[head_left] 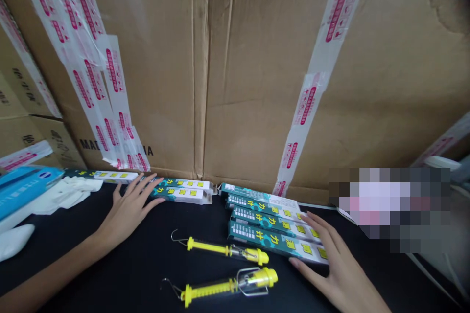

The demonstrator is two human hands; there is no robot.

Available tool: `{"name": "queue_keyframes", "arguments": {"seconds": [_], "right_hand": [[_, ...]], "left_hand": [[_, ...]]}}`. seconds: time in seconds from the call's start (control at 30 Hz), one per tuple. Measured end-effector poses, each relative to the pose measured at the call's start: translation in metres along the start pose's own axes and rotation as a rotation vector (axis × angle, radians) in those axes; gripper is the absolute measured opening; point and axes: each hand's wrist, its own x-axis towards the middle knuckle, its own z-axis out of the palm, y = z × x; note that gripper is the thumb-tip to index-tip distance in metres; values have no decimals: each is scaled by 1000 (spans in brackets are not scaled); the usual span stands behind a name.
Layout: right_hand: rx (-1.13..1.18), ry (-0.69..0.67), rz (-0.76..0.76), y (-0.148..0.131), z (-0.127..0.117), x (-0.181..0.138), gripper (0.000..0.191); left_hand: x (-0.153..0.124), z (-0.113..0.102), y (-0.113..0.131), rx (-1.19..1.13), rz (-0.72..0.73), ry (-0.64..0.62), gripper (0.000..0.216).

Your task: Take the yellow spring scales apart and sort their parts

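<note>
My left hand (127, 205) rests with fingers spread on the narrow green-and-white boxes (183, 193) at the foot of the cardboard. At centre right, several similar printed boxes (273, 239) lie side by side, slightly staggered. My right hand (334, 259) is at their right ends, its fingers stretched over the boxes and its thumb apart at the near edge. In front of them, on the black surface, lie two yellow spring scales with clear tubes: an upper one (209, 246) and a lower one (213, 289). Their metal hooks point left, and neither hand touches them.
A tall taped cardboard box (249, 83) walls off the back. On the left are a blue package (29, 188), crumpled white tissue or plastic (69, 195) and a white rounded object (16, 242). A pixelated patch covers something at right, near pale cables (433, 279).
</note>
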Motion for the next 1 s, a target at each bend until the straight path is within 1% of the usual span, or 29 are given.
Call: {"name": "queue_keyframes", "arguments": {"seconds": [0.13, 0.23, 0.4, 0.5, 0.57, 0.63, 0.8, 0.9, 1.0], "right_hand": [[4, 14, 16, -6, -2, 0, 66], [5, 41, 53, -6, 1, -1, 68], [29, 85, 66, 14, 12, -7, 79], [2, 82, 56, 26, 13, -11, 85], [-21, 89, 37, 28, 9, -11, 84], [-57, 116, -7, 26, 4, -11, 76], [-123, 269, -148, 6, -7, -5, 40], [-110, 269, -247, -5, -11, -2, 26], [-110, 258, -301, -9, -14, -1, 24]], "left_hand": [[1, 3, 4, -15, -74, 4, 71], [1, 1, 6, -23, -90, -4, 71], [3, -6, 10, -53, -28, -13, 57], [3, -7, 11, -63, 3, -5, 56], [2, -7, 11, -58, -7, -9, 57], [1, -5, 10, -49, -24, -20, 60], [-1, -3, 7, -36, -40, -32, 65], [-3, -4, 6, -36, -43, -28, 64], [-4, -5, 6, -43, -53, -11, 58]]}}
